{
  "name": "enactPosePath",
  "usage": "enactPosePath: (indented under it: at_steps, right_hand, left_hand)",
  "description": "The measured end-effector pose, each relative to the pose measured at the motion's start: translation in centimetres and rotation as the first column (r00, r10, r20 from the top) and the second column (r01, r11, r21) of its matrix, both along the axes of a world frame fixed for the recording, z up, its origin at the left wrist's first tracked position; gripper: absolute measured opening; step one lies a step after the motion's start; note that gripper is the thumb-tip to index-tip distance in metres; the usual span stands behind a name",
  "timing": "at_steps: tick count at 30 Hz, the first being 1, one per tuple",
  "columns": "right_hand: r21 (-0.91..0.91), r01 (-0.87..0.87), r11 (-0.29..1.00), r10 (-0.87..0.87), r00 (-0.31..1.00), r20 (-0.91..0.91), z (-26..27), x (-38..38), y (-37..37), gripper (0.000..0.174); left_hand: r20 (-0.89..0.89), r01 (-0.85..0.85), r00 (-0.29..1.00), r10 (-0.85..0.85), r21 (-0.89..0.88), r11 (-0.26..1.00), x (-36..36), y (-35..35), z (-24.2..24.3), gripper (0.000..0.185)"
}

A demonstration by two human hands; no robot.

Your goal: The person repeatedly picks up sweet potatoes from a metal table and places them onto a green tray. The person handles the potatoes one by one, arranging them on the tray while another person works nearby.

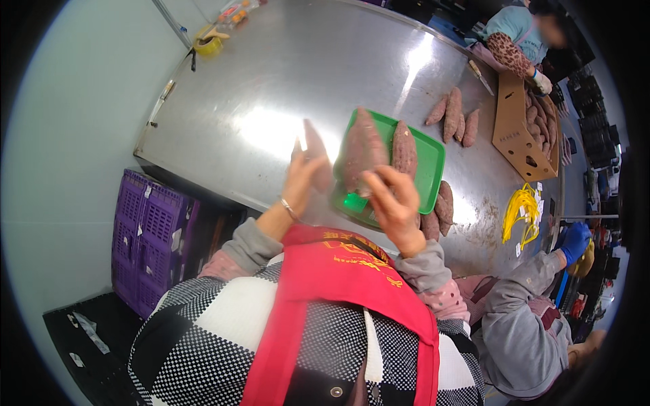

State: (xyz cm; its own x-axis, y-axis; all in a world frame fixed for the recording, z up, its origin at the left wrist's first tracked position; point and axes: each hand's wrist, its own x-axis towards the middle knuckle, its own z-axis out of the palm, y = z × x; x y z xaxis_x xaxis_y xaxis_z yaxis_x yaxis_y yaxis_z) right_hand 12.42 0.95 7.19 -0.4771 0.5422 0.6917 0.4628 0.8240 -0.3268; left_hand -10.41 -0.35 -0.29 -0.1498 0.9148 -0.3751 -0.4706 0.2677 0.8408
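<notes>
My left hand [300,177] holds a blurred sweet potato [317,155] above the metal table, left of a green tray [431,182]. The tray rests on a scale with a lit green display [354,201]. Two sweet potatoes [363,152] lie close together on the tray's left side, blurred. Another sweet potato [404,149] lies to their right. My right hand [396,205] is over the tray's near edge, fingers curled by the lower end of the blurred pair. Whether it grips one cannot be made out.
More sweet potatoes [453,114] lie beyond the tray, others [444,208] at its near right. A cardboard box [513,127] of sweet potatoes stands right, with a co-worker's gloved hand [542,82] over it. A knife [481,77], yellow straps [520,210] and tape [208,45] lie on the table [228,101].
</notes>
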Motion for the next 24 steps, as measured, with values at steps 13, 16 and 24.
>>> enactPosePath:
  at_steps: [13,16,24]
  right_hand:
    - [-0.022,-0.199,0.98,0.173,0.791,0.587,-13.4,-12.2,1.1,0.019]
    - [-0.059,-0.168,0.984,0.161,0.701,0.694,-15.0,-11.9,-0.6,0.013]
    - [-0.252,-0.26,0.932,0.352,0.817,0.457,-13.7,-10.0,-0.2,0.024]
  left_hand:
    - [-0.785,-0.14,0.618,-0.044,-0.165,0.976,-13.0,-2.3,-16.0,0.061]
    - [-0.91,-0.164,0.409,0.073,0.005,0.986,-12.6,-2.0,-15.2,0.048]
    - [-0.92,0.063,-0.164,-0.356,-0.37,0.927,-4.8,2.7,-5.5,0.029]
